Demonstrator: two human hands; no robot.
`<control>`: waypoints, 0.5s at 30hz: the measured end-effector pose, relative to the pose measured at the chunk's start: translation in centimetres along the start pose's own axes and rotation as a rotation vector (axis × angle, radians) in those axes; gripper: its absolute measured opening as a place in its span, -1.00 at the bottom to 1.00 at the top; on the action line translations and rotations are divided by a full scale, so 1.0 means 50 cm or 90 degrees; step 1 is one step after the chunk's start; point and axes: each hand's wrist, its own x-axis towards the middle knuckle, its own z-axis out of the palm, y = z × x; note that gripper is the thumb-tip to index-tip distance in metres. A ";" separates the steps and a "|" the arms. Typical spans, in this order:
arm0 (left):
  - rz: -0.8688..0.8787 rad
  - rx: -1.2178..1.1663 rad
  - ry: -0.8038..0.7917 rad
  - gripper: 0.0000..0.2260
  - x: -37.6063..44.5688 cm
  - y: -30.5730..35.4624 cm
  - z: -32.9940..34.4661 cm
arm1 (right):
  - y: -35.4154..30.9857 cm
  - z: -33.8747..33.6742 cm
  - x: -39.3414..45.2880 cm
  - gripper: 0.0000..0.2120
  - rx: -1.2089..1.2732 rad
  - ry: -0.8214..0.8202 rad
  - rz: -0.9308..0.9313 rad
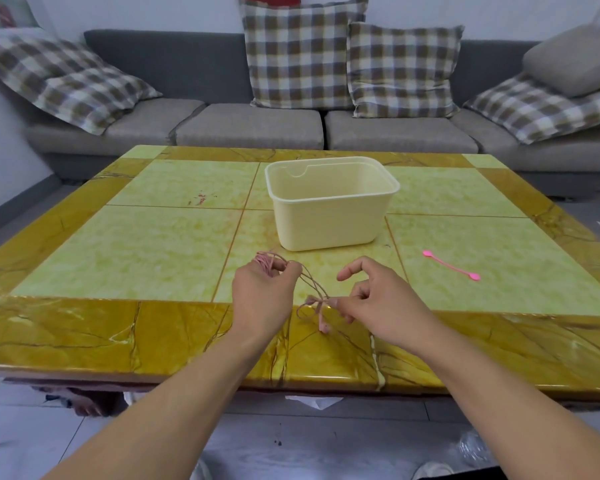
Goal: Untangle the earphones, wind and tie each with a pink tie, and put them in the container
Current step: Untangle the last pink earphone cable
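My left hand (262,296) holds a wound bundle of pink earphone cable (267,264) just above the table's near middle. Loose cable runs right from it to the earbuds (321,315), which dangle near the table's front border. My right hand (374,299) pinches that loose end, its index finger raised. A cream plastic container (329,216) stands open behind the hands; what lies inside is hidden by its front wall. One pink tie (450,266) lies flat on the table to the right.
The yellow marble-patterned table (153,251) fills the view, its front edge close to me. A grey sofa (250,126) with checked cushions stands behind the table. White scraps lie on the floor below the front edge.
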 end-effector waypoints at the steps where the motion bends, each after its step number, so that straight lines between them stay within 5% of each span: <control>1: -0.001 -0.013 0.010 -0.77 0.004 0.002 -0.002 | 0.003 -0.001 0.000 -0.83 -0.037 0.001 -0.004; 7: -0.065 -0.078 0.046 -0.72 0.027 -0.005 -0.015 | 0.026 -0.010 0.003 -0.87 -0.119 -0.029 -0.042; 11: -0.081 -0.101 0.040 -0.70 0.037 -0.012 -0.017 | 0.019 -0.039 -0.008 -0.75 0.022 -0.095 -0.056; 15: -0.080 -0.096 0.003 -0.70 0.036 -0.012 -0.016 | 0.026 -0.056 -0.002 -0.67 0.073 -0.005 -0.011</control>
